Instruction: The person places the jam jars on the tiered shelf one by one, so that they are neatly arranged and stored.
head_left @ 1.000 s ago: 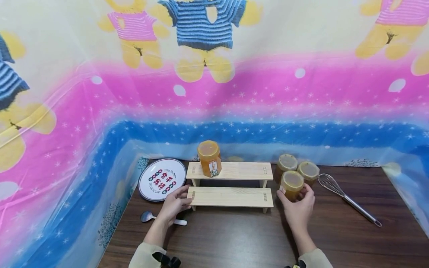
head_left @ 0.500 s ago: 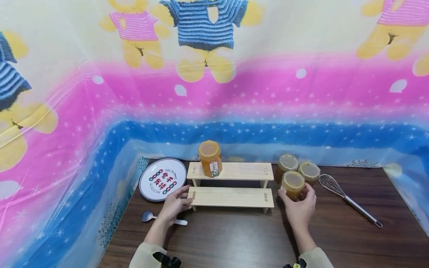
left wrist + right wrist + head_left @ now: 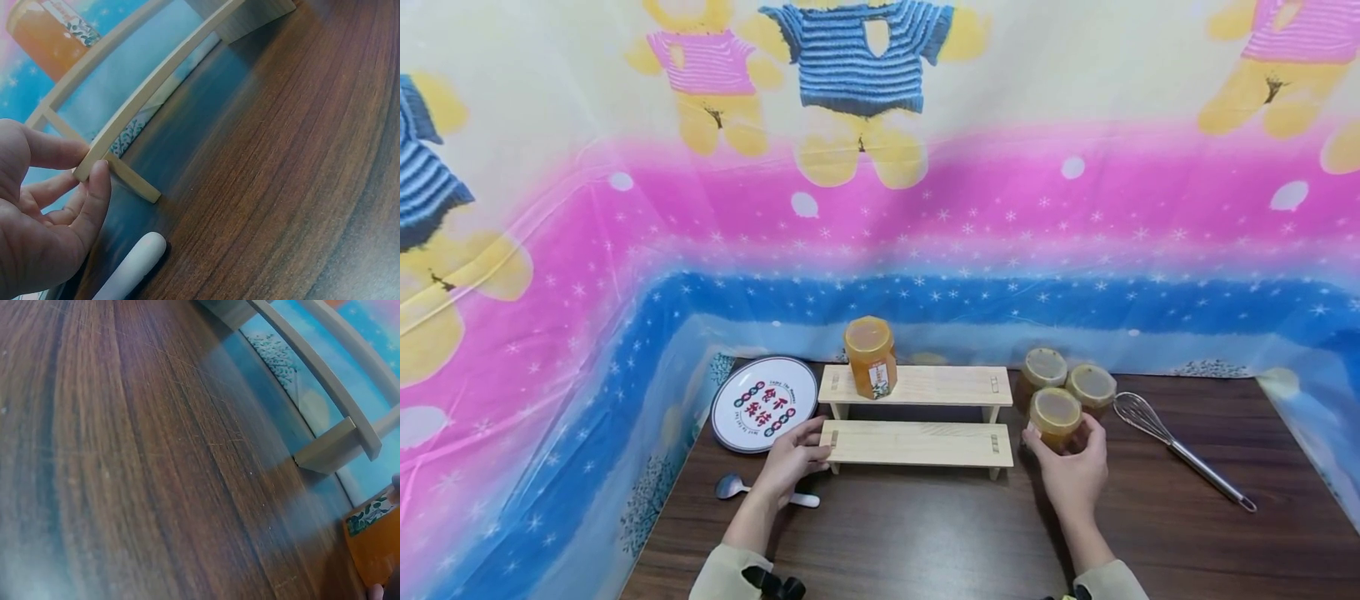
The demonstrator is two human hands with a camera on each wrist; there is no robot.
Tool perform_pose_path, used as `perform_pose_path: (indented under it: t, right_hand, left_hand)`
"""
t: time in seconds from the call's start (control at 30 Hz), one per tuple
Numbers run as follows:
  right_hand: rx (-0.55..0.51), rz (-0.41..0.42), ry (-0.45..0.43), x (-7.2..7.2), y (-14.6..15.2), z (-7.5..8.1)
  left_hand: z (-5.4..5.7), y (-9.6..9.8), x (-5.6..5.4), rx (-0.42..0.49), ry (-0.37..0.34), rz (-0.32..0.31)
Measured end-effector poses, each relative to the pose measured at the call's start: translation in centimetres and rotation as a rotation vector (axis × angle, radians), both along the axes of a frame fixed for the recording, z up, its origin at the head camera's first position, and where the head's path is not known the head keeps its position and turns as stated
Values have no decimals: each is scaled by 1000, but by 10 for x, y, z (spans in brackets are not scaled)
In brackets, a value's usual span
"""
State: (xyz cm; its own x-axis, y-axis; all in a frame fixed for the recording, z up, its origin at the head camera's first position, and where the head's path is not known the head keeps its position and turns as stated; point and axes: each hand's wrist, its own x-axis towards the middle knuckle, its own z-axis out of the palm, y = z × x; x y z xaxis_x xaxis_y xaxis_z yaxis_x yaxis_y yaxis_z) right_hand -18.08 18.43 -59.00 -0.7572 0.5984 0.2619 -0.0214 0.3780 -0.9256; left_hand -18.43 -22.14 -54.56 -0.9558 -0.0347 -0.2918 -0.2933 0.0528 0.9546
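A two-step wooden shelf (image 3: 917,442) stands at the middle of the table. My left hand (image 3: 792,460) pinches the left end of its lower board between thumb and fingers, as the left wrist view shows on the board edge (image 3: 128,106). On the upper step a honey jar (image 3: 871,358) sits upright near the left. My right hand (image 3: 1070,475) grips the nearest honey jar (image 3: 1056,417) of a cluster at the shelf's right. Behind it are two more jars, one at the left (image 3: 1043,368) and one at the right (image 3: 1092,387). In the right wrist view, the gripped jar (image 3: 378,550) is partly cut off.
A white plate (image 3: 763,404) with red characters lies at the shelf's left. A spoon (image 3: 730,486) with a white handle passes under my left wrist. A whisk (image 3: 1180,450) lies right of the jars. A printed cloth (image 3: 925,217) hangs behind the brown table (image 3: 917,533).
Both hands keep their places on the shelf and the jar. The head view has shifted very slightly.
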Motion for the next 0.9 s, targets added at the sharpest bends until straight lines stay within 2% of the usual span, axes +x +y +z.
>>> perform_pose_path:
  t: [0.2,0.37,0.63,0.9]
  right_hand:
    - [0,17,-2,4,3,0]
    - [-5,16,12,9,4,8]
    - [0,51,37,15,7,31]
    - [60,95,-7,19,11,58]
  left_hand:
    - [-3,-1,-1,1,-6,5]
    - [-4,-1,-2,1,-10,8]
    - [-4,-1,-2,2,-7,4]
    - [-4,-2,-2,8,-1,-1]
